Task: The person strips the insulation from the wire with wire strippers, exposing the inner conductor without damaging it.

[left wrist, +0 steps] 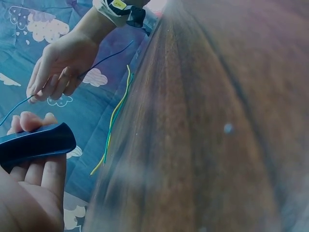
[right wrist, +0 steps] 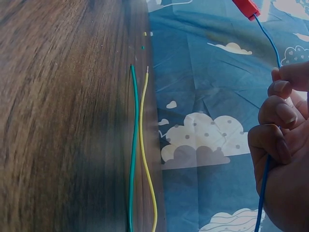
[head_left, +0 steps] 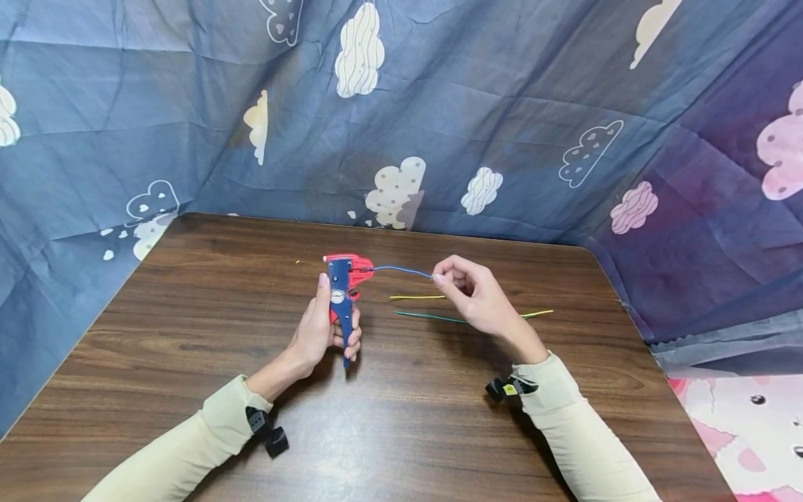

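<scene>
My left hand (head_left: 312,333) grips a red and blue wire stripper (head_left: 339,286) by its handles, held upright above the table with its nose to the right. One end of a blue wire (head_left: 401,268) enters the red nose; the end itself is hidden inside. To the right of the tool, my right hand (head_left: 478,296) pinches that wire between thumb and forefinger. In the right wrist view, the rest of the blue wire (right wrist: 263,188) passes behind the curled fingers and trails out below the palm. The left wrist view shows one dark blue handle (left wrist: 43,142) across the left palm.
A yellow wire (head_left: 414,298) and a green wire (head_left: 426,316) lie on the wooden table (head_left: 188,335), partly under the right hand. The yellow one has a bare tip. Small scraps (right wrist: 143,47) lie beyond them. A cloud-patterned cloth (head_left: 301,174) hangs behind the table.
</scene>
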`<state>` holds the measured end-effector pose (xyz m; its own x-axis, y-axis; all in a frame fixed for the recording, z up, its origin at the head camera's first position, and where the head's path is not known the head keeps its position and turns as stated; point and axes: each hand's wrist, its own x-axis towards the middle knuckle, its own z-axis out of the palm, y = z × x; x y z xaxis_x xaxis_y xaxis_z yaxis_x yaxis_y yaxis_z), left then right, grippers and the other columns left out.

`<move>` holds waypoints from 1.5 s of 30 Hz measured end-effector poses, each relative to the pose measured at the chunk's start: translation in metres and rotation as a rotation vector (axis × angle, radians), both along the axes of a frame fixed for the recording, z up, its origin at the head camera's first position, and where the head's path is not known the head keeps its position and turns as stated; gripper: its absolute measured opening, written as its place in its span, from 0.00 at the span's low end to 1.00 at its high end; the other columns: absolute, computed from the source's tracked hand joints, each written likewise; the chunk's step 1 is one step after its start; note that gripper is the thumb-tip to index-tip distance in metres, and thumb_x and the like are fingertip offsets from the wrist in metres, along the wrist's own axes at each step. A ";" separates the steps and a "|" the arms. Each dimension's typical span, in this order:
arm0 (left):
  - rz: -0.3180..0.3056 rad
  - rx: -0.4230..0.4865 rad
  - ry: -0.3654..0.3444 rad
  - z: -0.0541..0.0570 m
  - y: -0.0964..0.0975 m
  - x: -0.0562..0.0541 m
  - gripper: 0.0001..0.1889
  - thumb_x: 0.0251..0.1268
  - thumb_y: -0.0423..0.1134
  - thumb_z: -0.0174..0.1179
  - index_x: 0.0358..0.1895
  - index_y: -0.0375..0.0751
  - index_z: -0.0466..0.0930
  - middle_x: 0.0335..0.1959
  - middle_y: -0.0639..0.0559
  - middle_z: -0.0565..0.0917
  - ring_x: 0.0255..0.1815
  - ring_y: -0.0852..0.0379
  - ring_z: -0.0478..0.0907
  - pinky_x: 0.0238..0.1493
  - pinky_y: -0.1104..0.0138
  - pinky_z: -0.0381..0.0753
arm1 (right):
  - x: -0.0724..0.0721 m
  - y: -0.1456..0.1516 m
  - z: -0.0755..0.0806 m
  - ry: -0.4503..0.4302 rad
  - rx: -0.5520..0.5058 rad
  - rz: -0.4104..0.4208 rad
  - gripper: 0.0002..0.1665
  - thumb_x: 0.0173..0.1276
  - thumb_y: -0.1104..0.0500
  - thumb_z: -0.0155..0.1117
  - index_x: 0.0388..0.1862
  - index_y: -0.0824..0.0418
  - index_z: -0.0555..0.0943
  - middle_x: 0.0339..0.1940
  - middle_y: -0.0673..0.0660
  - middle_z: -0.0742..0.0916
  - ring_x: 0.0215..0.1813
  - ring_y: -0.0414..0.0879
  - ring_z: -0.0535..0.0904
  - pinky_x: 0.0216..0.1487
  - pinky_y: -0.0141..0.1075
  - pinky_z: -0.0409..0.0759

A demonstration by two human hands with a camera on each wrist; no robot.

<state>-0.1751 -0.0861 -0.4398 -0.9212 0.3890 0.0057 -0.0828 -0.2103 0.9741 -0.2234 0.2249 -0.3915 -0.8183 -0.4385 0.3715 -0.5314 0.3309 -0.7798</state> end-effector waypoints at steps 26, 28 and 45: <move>-0.043 0.069 -0.049 0.003 -0.001 0.002 0.49 0.73 0.85 0.22 0.32 0.37 0.65 0.15 0.54 0.69 0.11 0.59 0.65 0.15 0.65 0.75 | 0.000 0.000 -0.002 -0.004 -0.003 0.008 0.03 0.83 0.60 0.64 0.48 0.52 0.83 0.24 0.50 0.76 0.23 0.39 0.68 0.23 0.33 0.66; -0.040 0.071 -0.052 0.003 -0.001 0.002 0.49 0.72 0.85 0.23 0.32 0.37 0.65 0.15 0.54 0.69 0.11 0.59 0.64 0.15 0.65 0.74 | 0.000 0.000 -0.001 -0.005 0.002 0.007 0.03 0.83 0.60 0.64 0.49 0.52 0.83 0.25 0.50 0.76 0.23 0.39 0.68 0.23 0.33 0.66; -0.003 0.051 -0.028 0.002 0.000 0.003 0.49 0.73 0.84 0.22 0.30 0.36 0.66 0.14 0.53 0.69 0.10 0.59 0.65 0.13 0.65 0.75 | 0.001 -0.001 -0.002 -0.007 0.004 0.010 0.03 0.83 0.60 0.64 0.48 0.51 0.83 0.24 0.50 0.76 0.23 0.39 0.68 0.23 0.33 0.66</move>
